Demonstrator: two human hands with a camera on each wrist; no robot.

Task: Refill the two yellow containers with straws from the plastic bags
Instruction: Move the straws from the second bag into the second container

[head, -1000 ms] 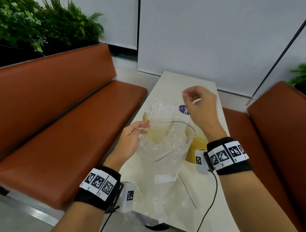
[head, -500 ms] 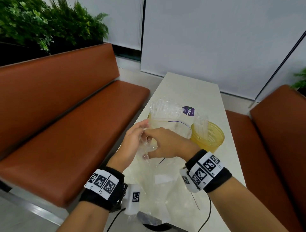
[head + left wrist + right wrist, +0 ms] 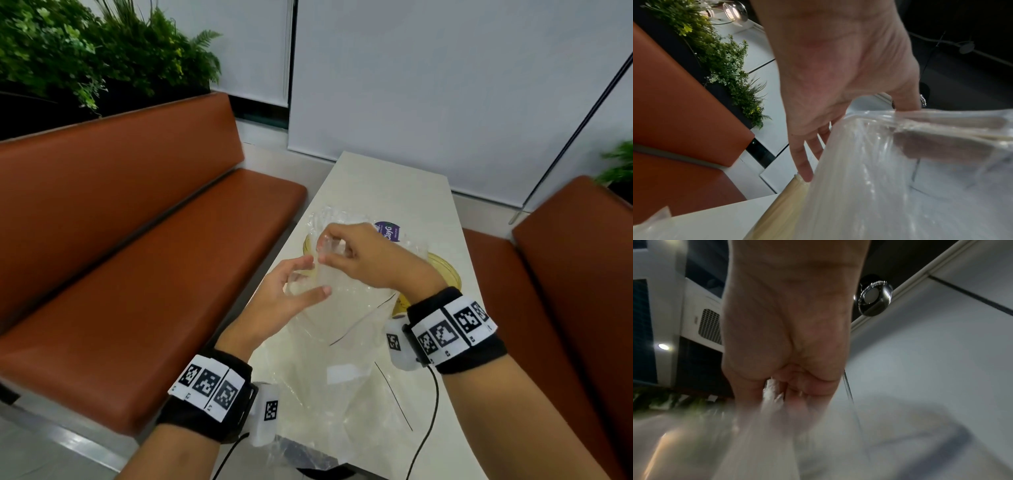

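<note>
My right hand (image 3: pixel 323 250) grips a small bundle of clear wrapped straws (image 3: pixel 337 247) above the left yellow container (image 3: pixel 307 244). In the right wrist view the straws (image 3: pixel 769 391) poke out between my curled fingers (image 3: pixel 797 395). My left hand (image 3: pixel 310 277) holds the mouth of the clear plastic bag (image 3: pixel 342 342), thumb in front and fingers behind. Seen from the left wrist, my fingers (image 3: pixel 803 162) lie along the bag (image 3: pixel 879 178), beside the container's wall (image 3: pixel 781 203). The right yellow container (image 3: pixel 445 270) is partly hidden by my right wrist.
The narrow white table (image 3: pixel 394 185) runs between two orange-brown benches (image 3: pixel 154 274) (image 3: pixel 565 274). A purple label (image 3: pixel 388 231) shows behind my right hand. More clear plastic (image 3: pixel 308 428) hangs over the table's near edge. Green plants (image 3: pixel 102 51) stand behind the left bench.
My right hand dropped from above the right container into the bag, then rose again holding a bundle of straws over the left container. My left hand stayed at the bag's mouth.
</note>
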